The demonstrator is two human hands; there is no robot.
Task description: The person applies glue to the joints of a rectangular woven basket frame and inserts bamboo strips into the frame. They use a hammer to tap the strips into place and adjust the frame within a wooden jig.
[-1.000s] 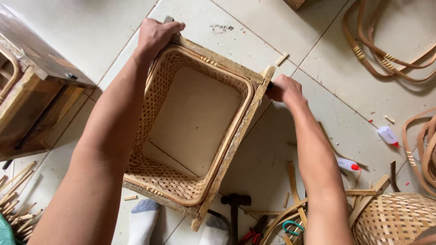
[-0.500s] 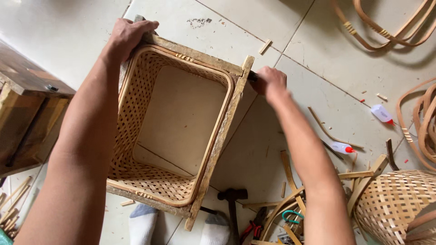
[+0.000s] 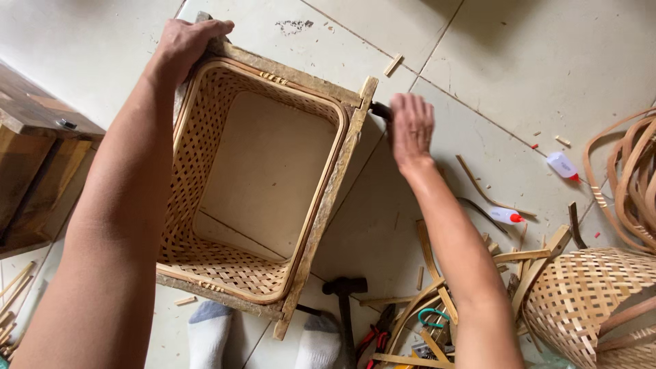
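Basket [image 3: 266, 171] on floor, mouth up; left hand [image 3: 188, 44] grips far corner, right hand [image 3: 410, 126] fingers closed on dark tool at right corner

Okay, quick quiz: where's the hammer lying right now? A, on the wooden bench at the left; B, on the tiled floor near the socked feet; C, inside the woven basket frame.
B: the hammer lies on the tiled floor, beside the socked feet.
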